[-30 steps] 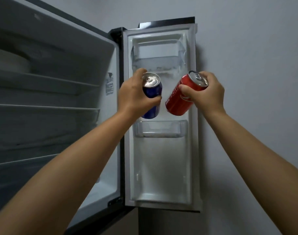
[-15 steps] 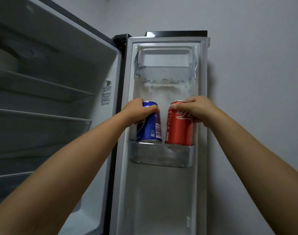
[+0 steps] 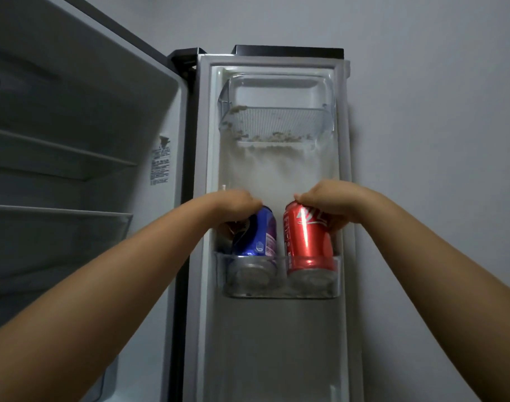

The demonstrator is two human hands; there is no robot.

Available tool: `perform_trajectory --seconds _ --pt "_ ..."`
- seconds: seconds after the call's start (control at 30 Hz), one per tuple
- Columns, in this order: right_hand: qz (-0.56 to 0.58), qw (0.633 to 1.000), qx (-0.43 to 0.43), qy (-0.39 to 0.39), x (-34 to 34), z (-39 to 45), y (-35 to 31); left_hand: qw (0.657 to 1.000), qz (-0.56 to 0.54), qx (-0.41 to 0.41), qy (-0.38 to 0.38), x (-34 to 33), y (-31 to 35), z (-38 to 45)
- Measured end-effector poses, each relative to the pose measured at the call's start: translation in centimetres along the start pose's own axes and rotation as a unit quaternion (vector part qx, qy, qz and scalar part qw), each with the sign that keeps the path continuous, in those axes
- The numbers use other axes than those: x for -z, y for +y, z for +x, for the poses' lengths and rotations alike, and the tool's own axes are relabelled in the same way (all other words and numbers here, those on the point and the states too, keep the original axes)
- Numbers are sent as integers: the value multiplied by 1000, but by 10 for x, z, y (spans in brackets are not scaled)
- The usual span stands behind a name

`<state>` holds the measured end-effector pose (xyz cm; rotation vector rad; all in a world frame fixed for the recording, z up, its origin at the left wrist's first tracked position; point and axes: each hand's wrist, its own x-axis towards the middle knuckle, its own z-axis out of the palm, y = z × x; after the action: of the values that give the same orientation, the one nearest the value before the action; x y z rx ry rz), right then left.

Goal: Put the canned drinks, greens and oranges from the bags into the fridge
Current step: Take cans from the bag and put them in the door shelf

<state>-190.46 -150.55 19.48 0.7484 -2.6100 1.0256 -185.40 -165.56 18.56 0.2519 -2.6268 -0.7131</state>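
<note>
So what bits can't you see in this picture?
All in the head view:
- Tops of the blue can and red can: covered by the left hand and right hand.
- Can bottoms: blurred behind the cloudy door shelf.
- Label on the fridge wall: print too small.
- Bags, greens, oranges: out of frame.

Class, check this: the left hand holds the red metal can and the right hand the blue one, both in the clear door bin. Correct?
No. The head view shows the left hand gripping the blue metal can and the right hand the red metal can; both stand in the clear plastic door bin.
</note>
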Motion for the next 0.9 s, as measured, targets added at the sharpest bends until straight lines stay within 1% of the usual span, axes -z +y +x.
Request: perform_trajectory --seconds 0.07,0.13,0.17,0.23,0.3,0.4,0.5,0.63,0.73,0.83,0.9 --pt "-71 997 20 40 -10 1 0 999 19 -26 5 -5 -3 3" --pt "-162 979 56 107 -22 4 -1 998 50 -47 12 -7 -6 5" --pt "-195 970 61 131 -28 4 -2 996 75 -52 20 -7 -8 5" --pt "-252 956 47 141 -31 5 -2 986 150 -50 58 -6 -11 3" --pt "-281 948 45 141 -30 3 -3 969 223 -47 97 -4 -12 1" --pt "-335 930 53 145 -28 -3 -3 952 275 -43 127 -1 -12 -2" --pt "-381 908 81 153 -26 -9 -3 944 302 -39 129 -1 -6 -4" --pt "-386 901 116 158 -19 -19 -1 929 329 -45 161 -9 0 -10" --pt "-372 899 162 164 -14 -34 4 932 307 -20 194 -20 1 -22" --pt "-325 902 219 180 -18 -53 9 937 256 4 236 -36 -6 -47" --pt "-279 901 269 195 -26 -73 19 933 257 29 248 -56 -13 -79"
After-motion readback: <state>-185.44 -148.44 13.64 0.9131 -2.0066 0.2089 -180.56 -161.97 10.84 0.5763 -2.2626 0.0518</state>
